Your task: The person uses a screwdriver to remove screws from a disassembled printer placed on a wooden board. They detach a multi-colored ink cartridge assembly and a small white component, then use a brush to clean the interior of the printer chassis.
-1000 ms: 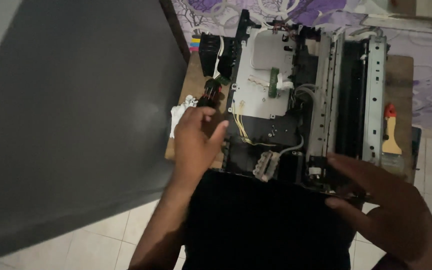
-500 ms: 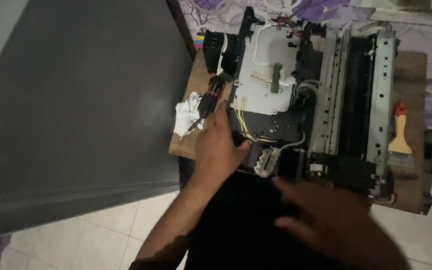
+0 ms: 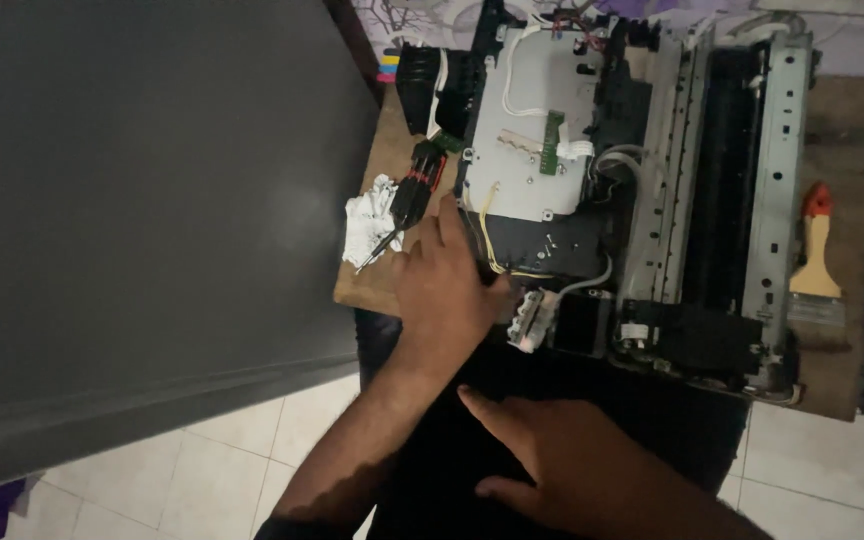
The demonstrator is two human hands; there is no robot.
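Stripped printer chassis point(image 3: 632, 200) on the wooden worktop point(image 3: 372, 280), covers off, boards and wiring exposed. Left hand point(image 3: 447, 290) rests loosely open at its front-left corner, gripping nothing. Right hand point(image 3: 572, 460) lies flat, empty. Screwdriver point(image 3: 407, 205) and paintbrush point(image 3: 814, 250) lie unused.
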